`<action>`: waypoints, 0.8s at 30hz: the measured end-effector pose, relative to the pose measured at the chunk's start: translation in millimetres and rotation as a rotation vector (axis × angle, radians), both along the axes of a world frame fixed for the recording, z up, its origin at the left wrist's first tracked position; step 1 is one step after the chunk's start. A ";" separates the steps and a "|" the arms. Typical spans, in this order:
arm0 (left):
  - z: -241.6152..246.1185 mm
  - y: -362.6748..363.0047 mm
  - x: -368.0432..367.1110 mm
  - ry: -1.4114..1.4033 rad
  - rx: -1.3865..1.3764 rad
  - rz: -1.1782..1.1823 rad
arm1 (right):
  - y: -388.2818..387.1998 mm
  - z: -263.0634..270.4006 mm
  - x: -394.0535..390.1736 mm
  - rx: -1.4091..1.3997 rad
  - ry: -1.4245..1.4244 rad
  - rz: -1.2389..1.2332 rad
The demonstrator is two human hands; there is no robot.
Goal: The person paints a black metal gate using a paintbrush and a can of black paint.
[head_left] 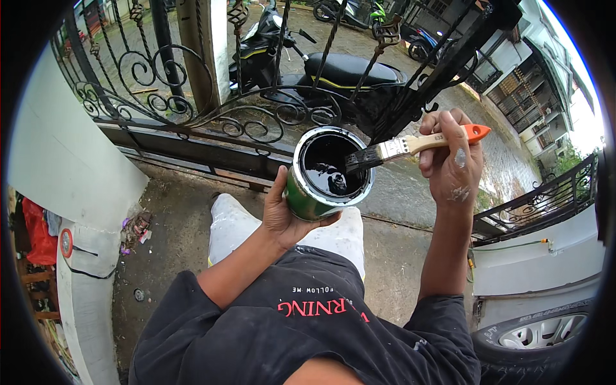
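Observation:
My left hand (288, 214) holds a green metal paint can (308, 199) from below and the side, with the thumb up along its wall. Glossy black paint (323, 161) lies inside, and black smears mark the rim. In my right hand (451, 156) is a flat paintbrush (426, 143) with a wooden handle and an orange end, gripped between thumb and fingers. Its black-coated bristles (363, 160) are at the can's right inner side; whether they touch the wall cannot be told. Pale paint spots mark the right hand. Beyond the can stands a black wrought-iron gate (216, 139) with scrolls and twisted bars.
A black motorcycle (337, 70) stands close behind the gate. White walls (82, 144) flank the left side, with a red plastic bag (36, 231) at the far left. A wheel with a tyre (529, 337) is at the lower right, below a low white wall (539, 250) with iron railing.

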State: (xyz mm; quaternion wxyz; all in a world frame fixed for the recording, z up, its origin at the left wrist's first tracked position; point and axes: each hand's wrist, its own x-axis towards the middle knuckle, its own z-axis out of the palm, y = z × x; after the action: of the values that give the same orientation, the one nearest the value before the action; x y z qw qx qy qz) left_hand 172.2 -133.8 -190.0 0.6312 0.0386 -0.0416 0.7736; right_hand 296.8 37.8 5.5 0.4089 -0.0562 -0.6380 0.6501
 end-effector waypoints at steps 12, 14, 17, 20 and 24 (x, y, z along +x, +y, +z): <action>-5.1 -3.3 0.2 0.001 -0.040 0.016 | -2.2 -8.1 17.4 0.098 -0.012 -0.034; -7.2 -2.6 -1.3 -0.007 -0.060 0.009 | -1.6 -8.8 18.2 0.097 -0.013 -0.049; -5.9 1.2 -2.1 -0.022 -0.057 -0.009 | 2.5 -15.7 18.1 0.102 -0.032 -0.153; 4.0 7.6 -3.3 -0.008 -0.052 -0.013 | 9.9 -22.8 15.0 0.012 0.012 -0.185; 11.2 21.2 -10.5 0.051 -0.014 -0.024 | 22.7 -32.5 7.3 -0.293 0.031 -0.161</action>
State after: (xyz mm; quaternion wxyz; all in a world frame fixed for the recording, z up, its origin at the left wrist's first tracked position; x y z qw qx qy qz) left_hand 161.7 -112.7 -178.8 0.6415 0.0534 -0.0204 0.7650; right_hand 304.1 60.5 -26.9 0.4568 -0.1561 -0.5235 0.7021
